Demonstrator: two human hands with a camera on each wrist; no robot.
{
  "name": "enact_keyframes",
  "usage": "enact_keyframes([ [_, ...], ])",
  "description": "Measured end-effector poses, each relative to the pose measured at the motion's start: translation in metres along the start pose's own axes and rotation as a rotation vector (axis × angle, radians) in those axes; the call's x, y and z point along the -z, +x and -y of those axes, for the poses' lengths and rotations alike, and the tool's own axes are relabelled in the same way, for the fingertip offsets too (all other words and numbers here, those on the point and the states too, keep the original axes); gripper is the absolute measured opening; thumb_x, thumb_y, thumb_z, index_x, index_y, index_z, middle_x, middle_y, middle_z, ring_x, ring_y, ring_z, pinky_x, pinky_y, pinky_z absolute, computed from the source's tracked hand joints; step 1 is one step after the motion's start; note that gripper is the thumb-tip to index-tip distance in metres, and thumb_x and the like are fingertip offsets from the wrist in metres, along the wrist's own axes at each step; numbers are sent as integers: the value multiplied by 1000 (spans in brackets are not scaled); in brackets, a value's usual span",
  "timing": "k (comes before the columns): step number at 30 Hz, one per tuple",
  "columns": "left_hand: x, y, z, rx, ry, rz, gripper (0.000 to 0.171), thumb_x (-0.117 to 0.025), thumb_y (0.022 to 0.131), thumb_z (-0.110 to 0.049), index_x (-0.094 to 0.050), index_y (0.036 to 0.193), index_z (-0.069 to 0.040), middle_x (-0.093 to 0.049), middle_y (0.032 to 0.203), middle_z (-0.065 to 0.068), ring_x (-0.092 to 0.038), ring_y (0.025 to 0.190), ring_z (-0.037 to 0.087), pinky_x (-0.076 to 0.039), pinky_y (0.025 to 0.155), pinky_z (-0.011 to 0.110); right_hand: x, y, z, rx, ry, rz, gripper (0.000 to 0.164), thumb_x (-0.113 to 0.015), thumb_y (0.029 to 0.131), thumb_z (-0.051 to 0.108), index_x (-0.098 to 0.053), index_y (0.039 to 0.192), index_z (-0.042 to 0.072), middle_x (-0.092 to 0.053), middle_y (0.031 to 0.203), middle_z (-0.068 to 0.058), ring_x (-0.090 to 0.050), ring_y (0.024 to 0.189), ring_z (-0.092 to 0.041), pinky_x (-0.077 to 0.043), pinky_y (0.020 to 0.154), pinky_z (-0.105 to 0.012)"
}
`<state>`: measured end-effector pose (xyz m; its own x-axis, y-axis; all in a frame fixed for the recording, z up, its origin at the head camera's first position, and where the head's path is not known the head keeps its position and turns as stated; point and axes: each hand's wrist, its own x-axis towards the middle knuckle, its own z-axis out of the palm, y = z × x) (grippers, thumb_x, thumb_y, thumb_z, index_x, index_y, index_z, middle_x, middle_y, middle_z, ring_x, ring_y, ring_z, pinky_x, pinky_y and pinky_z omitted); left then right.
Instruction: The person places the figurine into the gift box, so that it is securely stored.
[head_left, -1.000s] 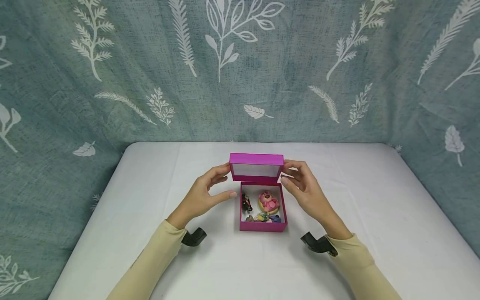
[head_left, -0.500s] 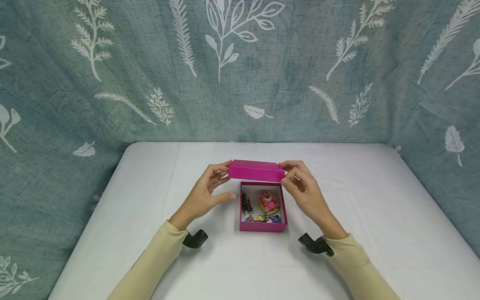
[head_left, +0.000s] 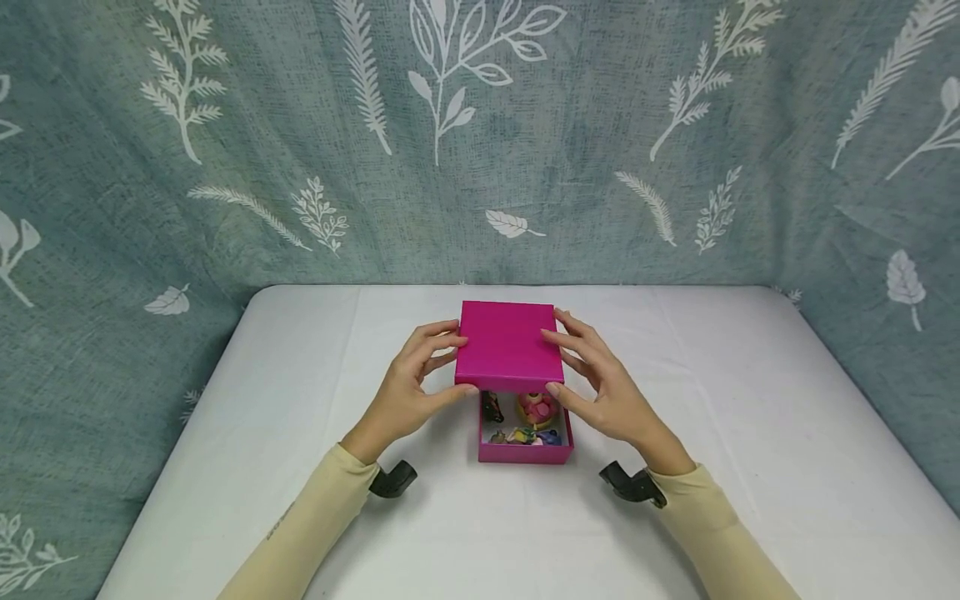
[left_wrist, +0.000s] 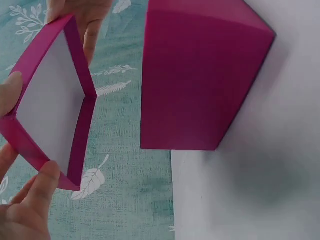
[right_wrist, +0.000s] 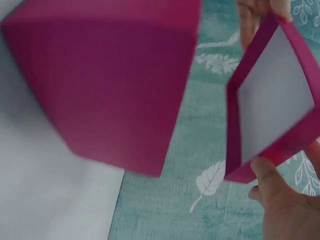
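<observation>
My left hand (head_left: 412, 387) and right hand (head_left: 603, 387) hold a bright pink box lid (head_left: 508, 346) between them, thumbs at its near corners and fingers along its sides. Top face up, the lid is raised above the far part of a matching pink box (head_left: 525, 454). Its white inside (left_wrist: 52, 95) shows in the left wrist view. In the box lie a pink bear figurine (head_left: 537, 411), a dark figurine (head_left: 492, 407) and several small colourful figures (head_left: 523, 436). The lid overlaps the far end of the box and the tops of the bear and dark figurine.
The box stands on a white-covered table (head_left: 315, 533). Behind it hangs a blue-green curtain (head_left: 390, 217) with white leaf prints. A black wrist mount sticks out from each sleeve, on both sides of the box.
The lid has turned from tipped up, with its inside showing, to top face up. It has come nearer over the box, and now covers its far part. The box has stayed in place.
</observation>
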<state>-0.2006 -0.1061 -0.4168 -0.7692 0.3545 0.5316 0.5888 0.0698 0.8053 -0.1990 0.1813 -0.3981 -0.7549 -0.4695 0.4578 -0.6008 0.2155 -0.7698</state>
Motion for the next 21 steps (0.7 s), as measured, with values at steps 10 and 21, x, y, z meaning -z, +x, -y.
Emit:
enact_keyframes([
  [10,1,0,-3,28,104,52,70,-82,77,-5,-51,139,-4,-35,154,13,-48,135,26,-49,102,36,5,0,-4,-19,-106,70,68,-75,83,0,-47,145,5,-19,162,-14,-22,149,-35,-31,110,-13],
  [21,2,-1,-9,88,204,147,78,-84,77,-14,-46,144,-4,-34,155,14,-53,130,26,-50,101,33,13,-2,3,-30,-289,109,64,-83,79,18,-57,138,14,-31,157,-10,-34,144,-29,-43,107,-51],
])
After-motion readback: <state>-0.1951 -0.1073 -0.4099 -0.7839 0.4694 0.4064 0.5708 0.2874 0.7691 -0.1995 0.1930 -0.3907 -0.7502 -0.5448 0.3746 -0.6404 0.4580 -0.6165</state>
